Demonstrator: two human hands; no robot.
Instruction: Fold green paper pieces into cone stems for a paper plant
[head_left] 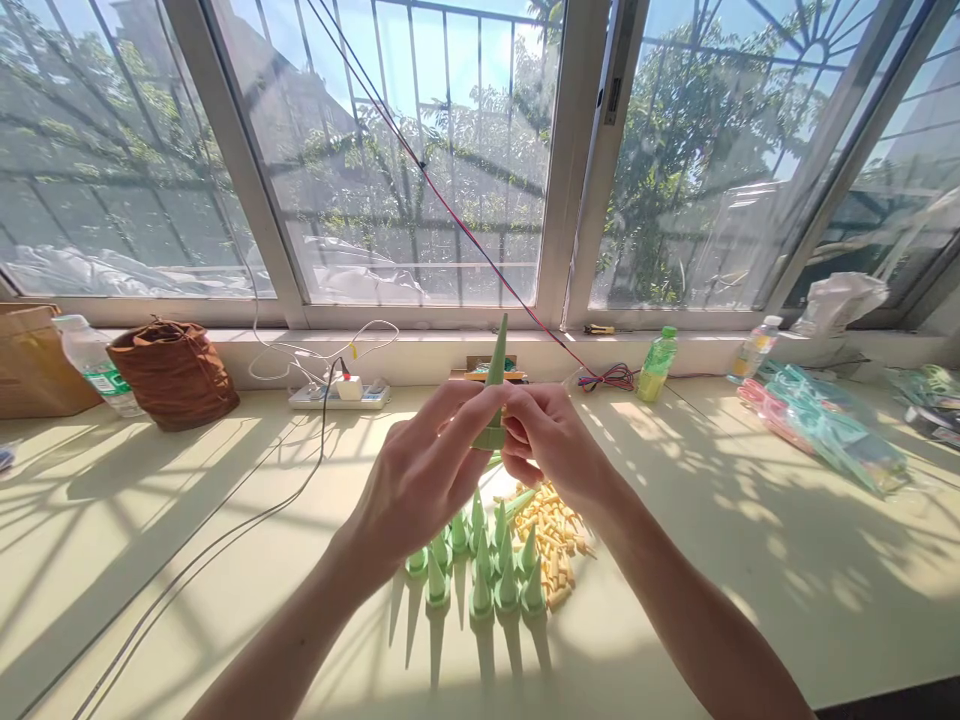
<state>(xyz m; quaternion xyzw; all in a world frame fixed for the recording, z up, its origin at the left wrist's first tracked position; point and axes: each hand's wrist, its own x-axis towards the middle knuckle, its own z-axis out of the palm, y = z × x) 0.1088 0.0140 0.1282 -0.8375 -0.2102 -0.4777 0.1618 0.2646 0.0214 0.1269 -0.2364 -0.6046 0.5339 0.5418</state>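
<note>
Over a sunlit table [720, 600], a left hand [427, 460] at centre is pinching one green cone [496, 362] near-upright, roughly a dozen apparently finished cones [508, 588] are standing below, a right hand [559, 435] alongside is bunching its fingertips, contents hidden, and uncountable yellow pegs [553, 525] are lying loose, seemingly remaining, just right of lower centre.

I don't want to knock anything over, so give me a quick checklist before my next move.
1. Held green cone pointing up: ok, tilted slightly.
2. Left hand on the held green cone: ok.
3. Anything inside the right hand: cannot tell, fingers hide it.
4. Front green cones upright: ok.
5. Yellow pieces well apart from the front green cones: not ok, right beside them.
6. Black cable clear of both hands: ok.
</note>
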